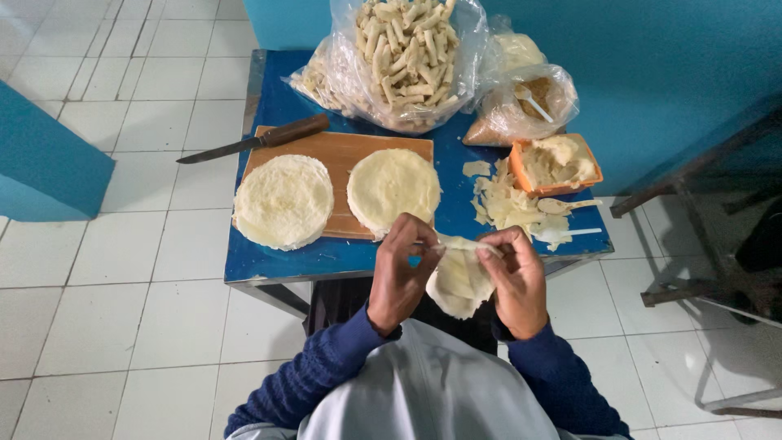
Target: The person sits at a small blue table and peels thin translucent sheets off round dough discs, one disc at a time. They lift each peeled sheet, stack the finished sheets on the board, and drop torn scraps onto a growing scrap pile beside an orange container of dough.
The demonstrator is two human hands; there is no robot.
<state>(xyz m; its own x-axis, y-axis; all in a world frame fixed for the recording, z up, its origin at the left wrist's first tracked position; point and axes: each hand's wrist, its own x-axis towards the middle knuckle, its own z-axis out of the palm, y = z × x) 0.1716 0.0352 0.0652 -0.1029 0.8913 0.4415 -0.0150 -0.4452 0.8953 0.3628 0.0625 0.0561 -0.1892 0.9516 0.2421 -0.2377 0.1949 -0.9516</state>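
Observation:
My left hand (401, 273) and my right hand (515, 277) together pinch the top edge of a thin, pale round wrapper sheet (459, 281), which hangs down between them just in front of the blue table (269, 257). Two stacks of the same round wrappers lie beyond my hands: one (393, 188) on the wooden cutting board (334, 155), the other (283, 201) overlapping the board's left end. A heap of torn wrapper scraps (509, 204) lies to the right of the board.
A knife (257, 140) with a brown handle lies at the board's far left corner, blade over the table edge. A clear bag of rolled sticks (403, 57) and a bag with brown filling (525, 106) stand at the back. An orange tub (558, 163) sits right. A metal frame (692, 236) stands farther right.

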